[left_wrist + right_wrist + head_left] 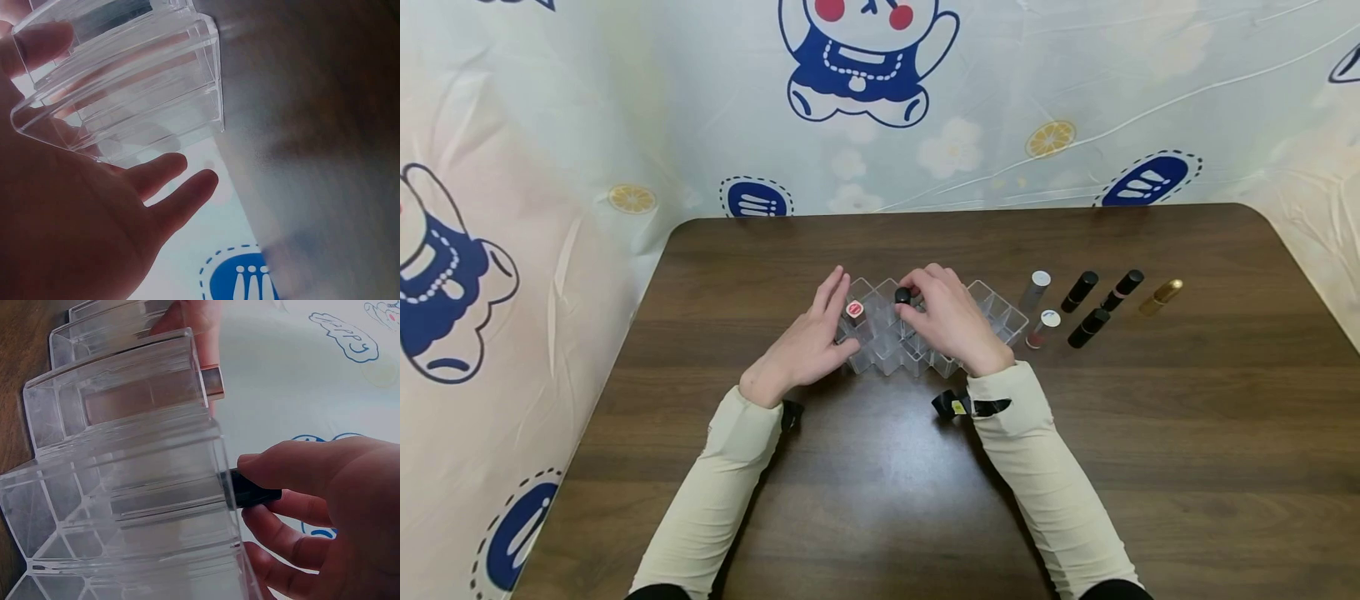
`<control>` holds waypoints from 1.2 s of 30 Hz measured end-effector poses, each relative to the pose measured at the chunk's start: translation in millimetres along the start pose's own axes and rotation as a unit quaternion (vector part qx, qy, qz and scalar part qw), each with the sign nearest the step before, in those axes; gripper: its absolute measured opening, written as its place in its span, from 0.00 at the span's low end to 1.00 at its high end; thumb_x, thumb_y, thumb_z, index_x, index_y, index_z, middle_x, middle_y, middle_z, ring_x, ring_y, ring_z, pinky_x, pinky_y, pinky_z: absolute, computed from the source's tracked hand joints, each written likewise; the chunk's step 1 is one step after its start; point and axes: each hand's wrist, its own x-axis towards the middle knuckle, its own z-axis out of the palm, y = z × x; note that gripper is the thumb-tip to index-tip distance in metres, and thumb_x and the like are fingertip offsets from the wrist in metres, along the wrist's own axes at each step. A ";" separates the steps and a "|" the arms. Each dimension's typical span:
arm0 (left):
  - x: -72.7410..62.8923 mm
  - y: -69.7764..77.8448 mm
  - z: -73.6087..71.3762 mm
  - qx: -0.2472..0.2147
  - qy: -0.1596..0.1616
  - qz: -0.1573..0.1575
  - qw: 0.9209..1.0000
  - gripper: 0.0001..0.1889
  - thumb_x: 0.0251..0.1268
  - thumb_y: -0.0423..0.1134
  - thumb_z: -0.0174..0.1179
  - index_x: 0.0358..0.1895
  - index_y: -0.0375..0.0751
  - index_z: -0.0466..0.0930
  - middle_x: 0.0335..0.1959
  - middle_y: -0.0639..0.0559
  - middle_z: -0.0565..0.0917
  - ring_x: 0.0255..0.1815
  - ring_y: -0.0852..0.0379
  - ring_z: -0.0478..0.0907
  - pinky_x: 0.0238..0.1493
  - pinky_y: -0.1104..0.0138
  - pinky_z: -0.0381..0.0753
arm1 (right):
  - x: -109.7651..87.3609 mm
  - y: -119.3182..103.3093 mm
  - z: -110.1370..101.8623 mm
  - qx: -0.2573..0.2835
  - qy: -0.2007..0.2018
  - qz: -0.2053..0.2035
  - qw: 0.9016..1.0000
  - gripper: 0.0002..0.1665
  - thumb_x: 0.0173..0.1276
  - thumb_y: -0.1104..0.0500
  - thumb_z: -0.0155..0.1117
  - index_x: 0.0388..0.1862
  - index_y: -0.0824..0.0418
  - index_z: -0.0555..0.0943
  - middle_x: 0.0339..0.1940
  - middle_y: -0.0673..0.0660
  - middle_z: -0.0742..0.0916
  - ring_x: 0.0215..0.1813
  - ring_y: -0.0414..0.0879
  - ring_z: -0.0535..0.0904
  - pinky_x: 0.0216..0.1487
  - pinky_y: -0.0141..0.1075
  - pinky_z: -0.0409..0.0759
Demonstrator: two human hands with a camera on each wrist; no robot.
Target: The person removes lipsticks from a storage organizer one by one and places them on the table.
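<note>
A clear plastic organizer [887, 354] with many compartments stands on the table. My right hand [951, 317] pinches a black lipstick tube [255, 490] between thumb and fingers, its lower part within one compartment in the right wrist view. Along the organizer's left side rests my left hand [808, 342], fingers fairly straight and thumb spread toward the front; the left wrist view shows this hand [81, 206] beside the clear wall. One lipstick with a pinkish-red round top [854, 310] stands in a left compartment, close to the left fingers.
Right of the organizer, two tubes with white tops [1036, 287], three black tubes [1079, 292] and a gold tube [1161, 297] stand on the brown wooden table [1150, 433]. A printed cloth [700, 100] hangs behind the table's far edge.
</note>
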 end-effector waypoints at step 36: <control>-0.1 0.6 -0.3 0.002 0.006 0.006 1.000 0.46 0.64 0.47 0.51 0.78 0.39 0.34 0.80 0.52 0.28 0.73 0.43 0.60 0.69 0.50 0.65 | -0.7 -1.0 -9.4 0.072 0.009 -0.026 0.997 0.13 0.65 0.60 0.65 0.47 0.64 0.81 0.42 0.59 0.81 0.43 0.51 0.79 0.45 0.40 0.78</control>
